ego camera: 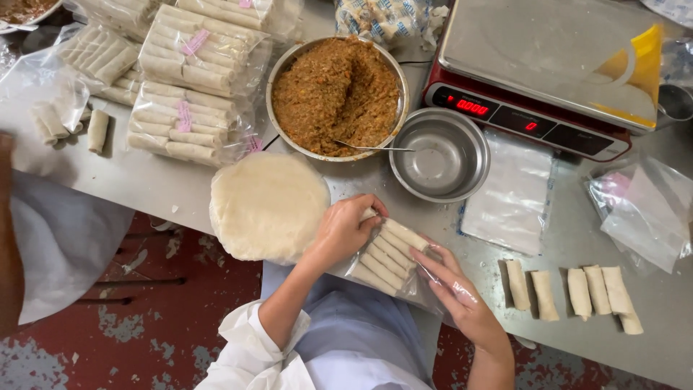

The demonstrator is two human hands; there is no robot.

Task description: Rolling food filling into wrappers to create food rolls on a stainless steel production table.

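The left hand (345,230) pinches a roll (369,214) into the clear bag (386,263); the right hand (453,289) grips the bag's edge. Better to keep rolls flat and tight.

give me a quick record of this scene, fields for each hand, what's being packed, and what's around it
left hand: pushing a roll into the clear bag
right hand: holding the bag's open end
bag contents: a row of pale rolls
loose rolls: five on the table, right of the hands
wrappers: round stack at the table edge
filling bowl: brown mince, spoon in it
empty bowl: steel, beside the scale
packed bags: piled upper left
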